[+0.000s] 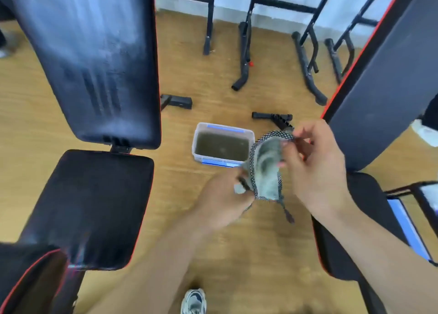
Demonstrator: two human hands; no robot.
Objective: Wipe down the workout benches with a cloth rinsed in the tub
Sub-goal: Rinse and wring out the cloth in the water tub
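Hands [222, 202] [315, 169], two, hold one cloth [265, 171] near one tub [194, 147].

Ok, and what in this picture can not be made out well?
Head view:
- Bottom of the tub: hidden by murky water; the cloth covers its near right corner.
- Cloth's full shape: motion blur, and the left hand and right hand gripping it cover parts.
- Left hand's fingertips: blurred, partly behind the cloth.
- Right bench: cut off by the frame's right edge.

Open floor [180, 195] runs between the left bench [90, 195] and right bench [384, 88], broken by the tub [222, 145] and frame legs [308, 64] beyond.
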